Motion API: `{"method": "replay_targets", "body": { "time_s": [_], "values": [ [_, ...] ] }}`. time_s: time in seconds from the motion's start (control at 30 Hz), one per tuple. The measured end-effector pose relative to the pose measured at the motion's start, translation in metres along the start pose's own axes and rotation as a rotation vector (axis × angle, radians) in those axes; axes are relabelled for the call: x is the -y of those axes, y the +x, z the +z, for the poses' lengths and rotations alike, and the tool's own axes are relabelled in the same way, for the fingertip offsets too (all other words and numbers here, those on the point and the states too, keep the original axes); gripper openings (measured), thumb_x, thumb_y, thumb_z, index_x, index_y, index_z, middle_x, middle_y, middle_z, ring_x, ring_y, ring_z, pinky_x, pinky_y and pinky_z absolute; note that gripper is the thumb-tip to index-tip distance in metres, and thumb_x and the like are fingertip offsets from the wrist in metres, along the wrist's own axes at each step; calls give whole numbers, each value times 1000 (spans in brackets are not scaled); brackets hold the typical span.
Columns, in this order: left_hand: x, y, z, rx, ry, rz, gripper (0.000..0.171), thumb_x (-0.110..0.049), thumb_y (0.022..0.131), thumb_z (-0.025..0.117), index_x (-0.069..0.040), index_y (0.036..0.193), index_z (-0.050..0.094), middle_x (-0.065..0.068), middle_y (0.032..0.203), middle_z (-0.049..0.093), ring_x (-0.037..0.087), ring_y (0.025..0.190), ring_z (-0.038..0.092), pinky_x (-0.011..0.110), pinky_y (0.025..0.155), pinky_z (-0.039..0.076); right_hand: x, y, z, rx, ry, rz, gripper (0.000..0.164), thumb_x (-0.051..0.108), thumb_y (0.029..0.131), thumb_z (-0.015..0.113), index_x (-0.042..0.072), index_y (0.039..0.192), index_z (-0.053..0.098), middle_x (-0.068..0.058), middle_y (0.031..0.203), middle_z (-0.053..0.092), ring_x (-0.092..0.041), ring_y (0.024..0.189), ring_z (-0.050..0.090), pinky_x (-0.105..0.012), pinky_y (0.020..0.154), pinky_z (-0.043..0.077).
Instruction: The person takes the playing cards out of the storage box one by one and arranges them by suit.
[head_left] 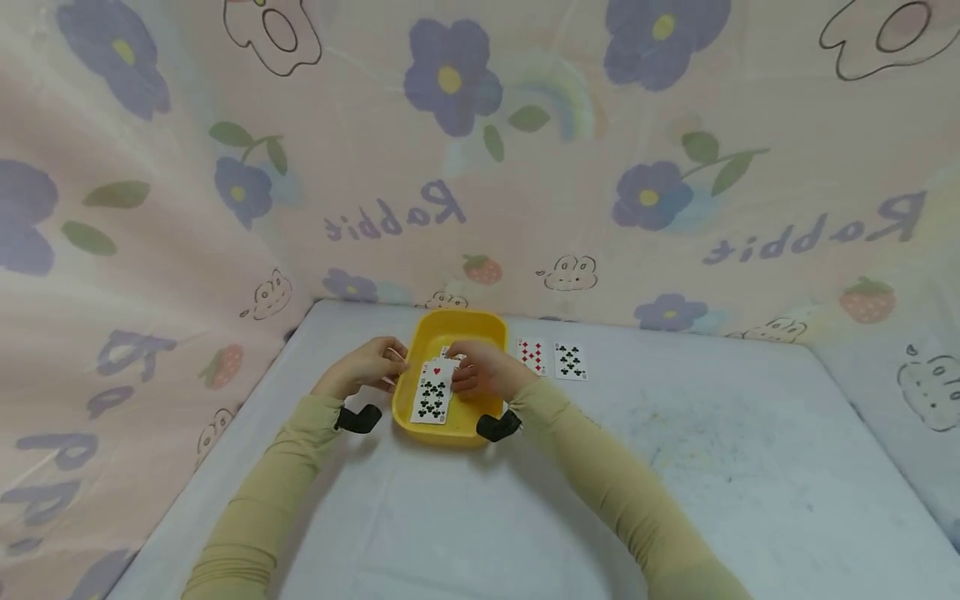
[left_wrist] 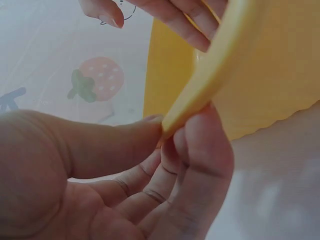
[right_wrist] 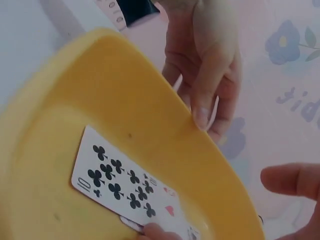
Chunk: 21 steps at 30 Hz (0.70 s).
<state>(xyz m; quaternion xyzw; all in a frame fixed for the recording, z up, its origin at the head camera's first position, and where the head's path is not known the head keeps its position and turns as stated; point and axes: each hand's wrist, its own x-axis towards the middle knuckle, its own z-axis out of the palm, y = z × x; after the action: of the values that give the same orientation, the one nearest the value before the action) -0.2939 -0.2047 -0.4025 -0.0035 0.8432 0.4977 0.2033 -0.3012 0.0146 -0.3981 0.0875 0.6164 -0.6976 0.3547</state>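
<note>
A yellow plastic tray (head_left: 480,423) stands on the white table with several playing cards in it. On top lies a ten of clubs (right_wrist: 117,175), overlapping a hearts card (right_wrist: 170,209). My left hand (head_left: 366,367) pinches the tray's left rim (left_wrist: 200,82) between thumb and fingers. My right hand (head_left: 491,369) reaches into the tray from the right. One of its fingertips is right at the cards in the right wrist view, while its thumb (right_wrist: 292,180) stands well apart. Part of the cards is hidden behind the right hand.
Just right of the tray, a diamonds card (head_left: 532,357) and a clubs card (head_left: 572,362) lie face up side by side on the table (head_left: 675,467). A patterned cloth (head_left: 525,167) with flowers and rabbits hangs behind and at the sides.
</note>
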Motion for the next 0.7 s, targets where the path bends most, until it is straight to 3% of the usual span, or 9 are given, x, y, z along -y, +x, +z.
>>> {"method": "replay_targets", "body": {
  "time_s": [0.27,0.7],
  "values": [
    [3,0,0,3,-9,11,26,-5,97,54,5,119,44,16,100,55,20,77,58,32,64,56,-4,-1,3,-23,110,63,74,20,86,65,-12,139,24,-30,136,38,-43,123,43,-49,104,36],
    [4,1,1,-2,-11,5,27,-5,97,53,5,121,44,16,100,55,21,77,58,32,64,56,-7,8,2,-56,63,74,59,18,88,63,-12,132,38,-25,127,47,-37,114,50,-45,98,43]
  ]
}}
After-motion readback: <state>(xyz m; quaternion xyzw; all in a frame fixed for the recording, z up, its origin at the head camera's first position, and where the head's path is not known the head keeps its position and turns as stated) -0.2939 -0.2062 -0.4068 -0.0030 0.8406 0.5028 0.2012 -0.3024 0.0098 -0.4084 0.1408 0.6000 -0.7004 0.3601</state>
